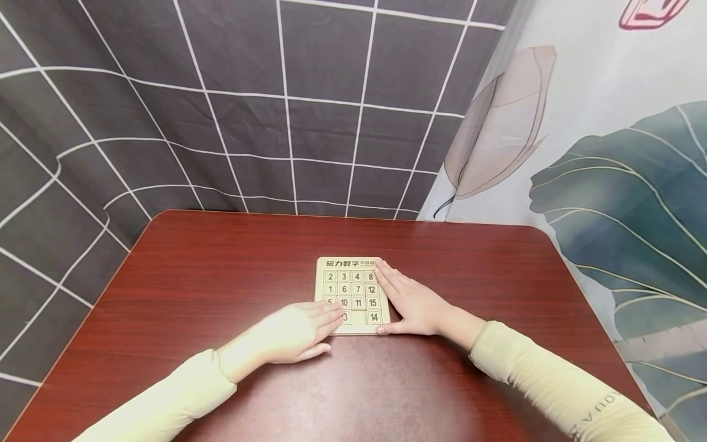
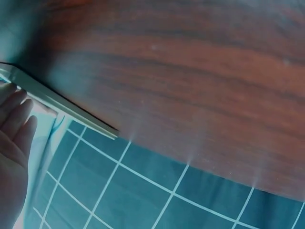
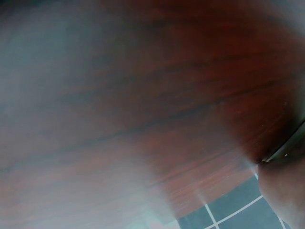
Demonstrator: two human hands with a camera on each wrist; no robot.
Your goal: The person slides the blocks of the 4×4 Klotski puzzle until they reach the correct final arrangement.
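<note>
A pale number sliding puzzle (image 1: 358, 296) lies flat on the table, its numbered square tiles in rows under a printed heading. In the bottom row a bare slot (image 1: 358, 318) shows left of the 14 tile (image 1: 374, 317). My left hand (image 1: 295, 331) reaches over the lower left corner, straight fingers on the tiles there and partly hiding them. Along the right edge lies my right hand (image 1: 415, 302), fingers extended to the upper right corner and thumb at the lower right one. The left wrist view shows the board's side edge (image 2: 62, 107) beside the left fingers (image 2: 19, 117).
The reddish-brown wood table (image 1: 232, 264) has rounded far corners. Behind it hangs a dark grey curtain (image 1: 326, 129) with a white grid. A pale curtain with large leaf prints (image 1: 635, 202) hangs on the right.
</note>
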